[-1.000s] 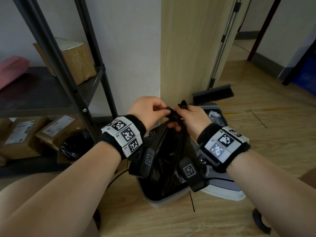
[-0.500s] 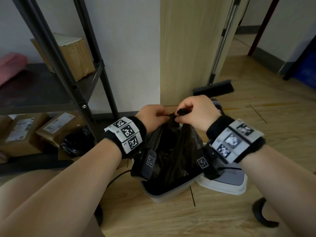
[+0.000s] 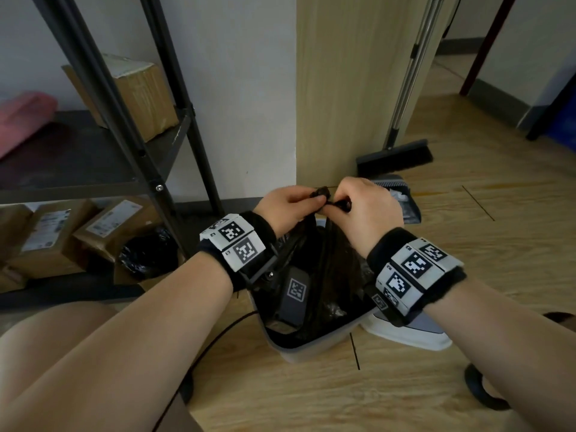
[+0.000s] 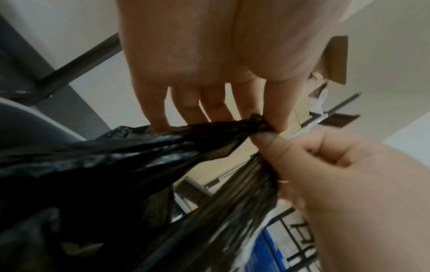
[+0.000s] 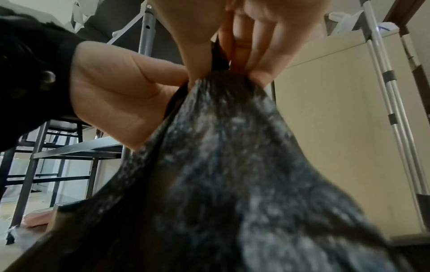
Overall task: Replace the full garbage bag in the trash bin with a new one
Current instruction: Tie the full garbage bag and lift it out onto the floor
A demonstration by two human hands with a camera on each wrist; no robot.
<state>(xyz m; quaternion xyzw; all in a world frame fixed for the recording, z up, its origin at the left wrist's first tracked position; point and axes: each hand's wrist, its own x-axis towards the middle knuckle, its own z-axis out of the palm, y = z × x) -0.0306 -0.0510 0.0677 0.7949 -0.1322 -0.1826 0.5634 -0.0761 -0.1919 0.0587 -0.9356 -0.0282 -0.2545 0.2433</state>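
A black garbage bag (image 3: 327, 260) stands in a pale grey trash bin (image 3: 305, 347) on the wooden floor, its top drawn up into two gathered strands. My left hand (image 3: 290, 207) pinches one strand's end, seen as a twisted black tail (image 4: 232, 127) between thumb and fingers. My right hand (image 3: 364, 207) grips the other strand (image 5: 221, 60) with fingers curled round it. The two hands touch each other above the bin, the strands crossing between them. The bag's contents are hidden.
A white bin lid (image 3: 411, 335) lies right of the bin. A broom (image 3: 396, 157) and dustpan (image 3: 402, 198) stand behind by a wooden panel (image 3: 349, 88). A black metal shelf (image 3: 78, 157) with cardboard boxes (image 3: 50, 235) and a black bag (image 3: 146, 254) stands left.
The right hand has come over the left from the right and both have shifted slightly, working the bag's two strands across each other. The bag stays in the bin.
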